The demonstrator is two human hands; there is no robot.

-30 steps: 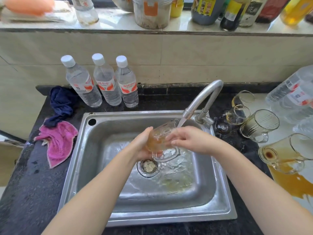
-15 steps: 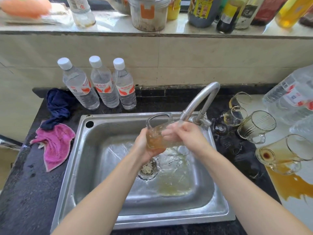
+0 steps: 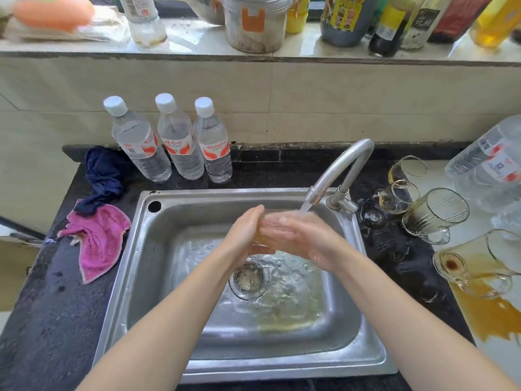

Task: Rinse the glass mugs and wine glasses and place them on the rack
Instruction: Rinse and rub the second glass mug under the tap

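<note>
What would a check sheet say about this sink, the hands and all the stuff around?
Surface: black counter, wet; brown spill at right.
Job's things: glass mug between both hands under running faucet; dirty glass mugs lie tipped at right.
Clutter: three water bottles, pink cloth, navy cloth.
Hands: left hand and right hand hold the mug.
Cables: nothing seen.
Surroundings: tiled wall, ledge with bottles.

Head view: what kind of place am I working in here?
Most likely a home kitchen: a steel sink with a running tap, and sauce bottles along the tiled ledge above.
</note>
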